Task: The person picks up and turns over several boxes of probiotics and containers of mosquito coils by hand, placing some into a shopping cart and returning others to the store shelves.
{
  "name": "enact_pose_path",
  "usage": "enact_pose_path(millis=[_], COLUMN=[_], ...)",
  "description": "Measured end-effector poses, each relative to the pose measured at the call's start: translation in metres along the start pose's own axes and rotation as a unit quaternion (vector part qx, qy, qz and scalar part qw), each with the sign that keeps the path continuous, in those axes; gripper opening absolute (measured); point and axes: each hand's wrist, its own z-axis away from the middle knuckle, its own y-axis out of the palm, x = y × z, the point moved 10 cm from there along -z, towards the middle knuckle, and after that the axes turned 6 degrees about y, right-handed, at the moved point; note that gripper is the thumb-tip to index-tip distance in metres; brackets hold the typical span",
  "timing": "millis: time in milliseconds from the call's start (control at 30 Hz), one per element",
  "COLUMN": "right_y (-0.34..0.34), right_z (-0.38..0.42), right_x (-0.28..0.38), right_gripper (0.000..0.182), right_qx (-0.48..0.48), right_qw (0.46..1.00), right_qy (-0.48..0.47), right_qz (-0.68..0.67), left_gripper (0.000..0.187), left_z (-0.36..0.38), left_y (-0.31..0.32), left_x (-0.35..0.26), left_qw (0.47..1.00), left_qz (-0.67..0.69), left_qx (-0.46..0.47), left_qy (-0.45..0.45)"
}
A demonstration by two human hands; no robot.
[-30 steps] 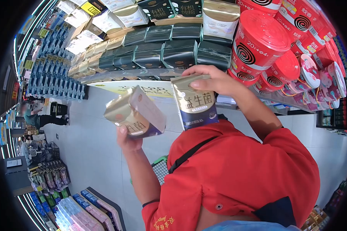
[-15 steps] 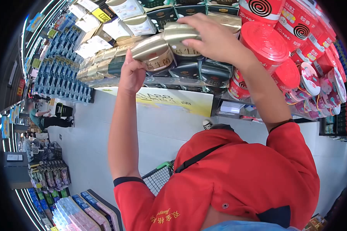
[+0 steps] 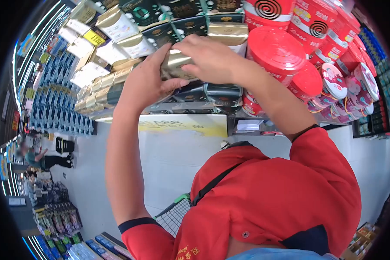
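Observation:
A shiny gold pack (image 3: 172,65) stands on the display shelf between my two hands, mostly covered by them. My left hand (image 3: 144,82) wraps its left side, with the thumb across the lower front. From the right, my right hand (image 3: 212,58) lies over its upper right part, fingers on top and thumb on the front. Both hands are closed on this pack. Dark green packs (image 3: 223,93) sit below and to the right, and a gold-topped pack (image 3: 227,32) is behind my right hand.
Red mosquito-coil tubs (image 3: 276,50) are stacked right of my right forearm. White packs (image 3: 125,45) and gold packs (image 3: 102,89) line the shelf at left. A shopping cart (image 3: 173,216) is by my left side. Another person (image 3: 43,158) is in the far-left aisle.
My left hand has moved from a neighbouring gold pack's lower left edge to wrap the pack between my hands. My right hand has shifted left and down. The whole view has shifted slightly.

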Motion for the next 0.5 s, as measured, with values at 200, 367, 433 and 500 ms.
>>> enact_pose_path(millis=[200,367,433,500], right_y=[-0.042,-0.1,-0.104,-0.087], right_z=[0.016,-0.003,-0.009,-0.008], right_x=[0.013,-0.054,-0.079,-0.094], right_gripper=[0.05,0.047,0.047,0.047], right_qx=[-0.019,-0.012,0.029,0.114], right_qw=[0.993,0.973,0.969,0.95], right_qy=[-0.057,0.005,0.042,0.051], right_qz=[0.097,0.23,0.243,0.286], left_gripper=[0.067,0.057,0.054,0.054], left_z=[-0.004,0.007,0.014,0.023], left_y=[0.007,-0.004,-0.004,-0.005], left_x=[-0.001,-0.008,-0.009,-0.012], left_qw=[0.998,0.998,0.996,0.996], left_qz=[0.004,-0.003,0.007,0.006], left_qx=[-0.013,-0.067,-0.083,-0.087], left_qy=[-0.054,-0.013,-0.011,-0.013])
